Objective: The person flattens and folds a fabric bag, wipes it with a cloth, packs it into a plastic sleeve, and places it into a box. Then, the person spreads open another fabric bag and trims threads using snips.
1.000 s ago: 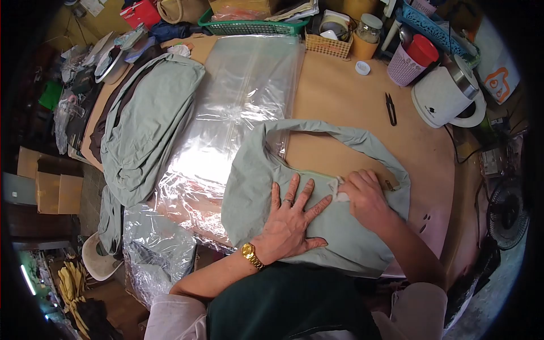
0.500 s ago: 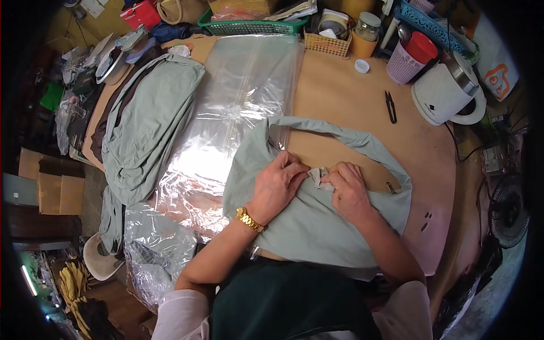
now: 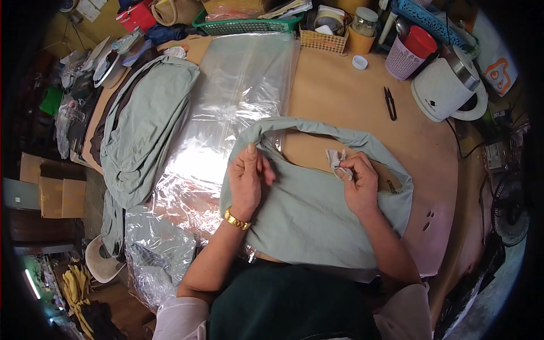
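Observation:
A pale grey-green fabric shoulder bag (image 3: 309,218) lies in front of me, its strap (image 3: 340,133) arching away and its zipped top edge facing the strap. Above the left end of that edge is my left hand (image 3: 245,180), thumb raised and fingers loosely bent, with nothing seen in it. My right hand (image 3: 361,180) pinches a small crumpled whitish scrap (image 3: 336,161) over the gap between strap and bag body. By the strap's right end a small metal zip pull (image 3: 390,185) shows.
Clear plastic sheets (image 3: 226,96) and a pile of similar grey-green bags (image 3: 147,130) lie to the left. Black thread snips (image 3: 390,103), a white kettle (image 3: 445,93) and a pink cup (image 3: 401,59) stand or lie at the right. A green basket (image 3: 249,27) sits at the back.
Both hands were together at the bag's top edge around the whitish scrap. They have parted: the left moved left, while the right now lifts the scrap slightly up and right.

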A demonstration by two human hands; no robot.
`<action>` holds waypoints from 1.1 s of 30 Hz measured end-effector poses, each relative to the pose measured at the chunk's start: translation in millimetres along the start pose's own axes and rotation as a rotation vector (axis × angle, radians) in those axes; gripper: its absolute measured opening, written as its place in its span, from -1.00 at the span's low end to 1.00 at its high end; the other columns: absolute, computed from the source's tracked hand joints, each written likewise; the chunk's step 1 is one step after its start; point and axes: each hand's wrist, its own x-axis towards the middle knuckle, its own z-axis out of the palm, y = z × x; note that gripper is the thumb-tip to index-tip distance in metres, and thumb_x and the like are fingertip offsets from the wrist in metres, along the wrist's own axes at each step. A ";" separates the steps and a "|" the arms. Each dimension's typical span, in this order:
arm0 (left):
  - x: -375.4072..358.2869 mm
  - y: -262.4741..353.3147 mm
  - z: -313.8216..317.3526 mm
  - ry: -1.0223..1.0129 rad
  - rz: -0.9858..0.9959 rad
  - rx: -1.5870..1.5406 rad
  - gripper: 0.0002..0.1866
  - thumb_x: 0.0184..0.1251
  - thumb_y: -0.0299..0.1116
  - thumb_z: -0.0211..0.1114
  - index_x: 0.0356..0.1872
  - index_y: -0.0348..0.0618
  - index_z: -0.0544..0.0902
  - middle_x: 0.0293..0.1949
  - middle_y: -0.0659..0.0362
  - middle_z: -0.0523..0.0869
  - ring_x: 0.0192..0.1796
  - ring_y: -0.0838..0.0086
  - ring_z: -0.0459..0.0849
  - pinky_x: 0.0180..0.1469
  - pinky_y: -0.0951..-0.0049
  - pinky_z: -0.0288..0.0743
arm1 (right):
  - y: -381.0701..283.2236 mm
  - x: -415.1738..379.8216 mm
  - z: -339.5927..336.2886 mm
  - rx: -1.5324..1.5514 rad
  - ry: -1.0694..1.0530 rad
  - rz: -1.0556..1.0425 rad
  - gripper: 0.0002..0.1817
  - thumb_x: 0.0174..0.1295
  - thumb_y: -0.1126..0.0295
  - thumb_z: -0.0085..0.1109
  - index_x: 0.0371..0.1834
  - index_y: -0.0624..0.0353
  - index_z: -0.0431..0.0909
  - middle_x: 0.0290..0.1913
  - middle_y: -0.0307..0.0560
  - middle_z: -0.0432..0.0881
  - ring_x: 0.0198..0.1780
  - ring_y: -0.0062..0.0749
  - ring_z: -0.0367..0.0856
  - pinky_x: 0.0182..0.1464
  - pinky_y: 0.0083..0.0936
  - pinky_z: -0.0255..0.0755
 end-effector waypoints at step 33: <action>-75.1 -2.4 37.8 -0.695 0.536 1.326 -0.32 0.35 0.21 0.14 0.34 0.00 0.43 0.46 0.00 0.28 0.56 0.04 0.08 0.48 -0.32 -0.20 | -84.3 13.6 -34.2 -0.397 -0.539 -0.277 -0.80 0.12 0.41 0.27 -0.19 0.22 0.66 -0.19 -0.05 0.55 0.00 -0.04 0.51 0.14 -0.09 0.31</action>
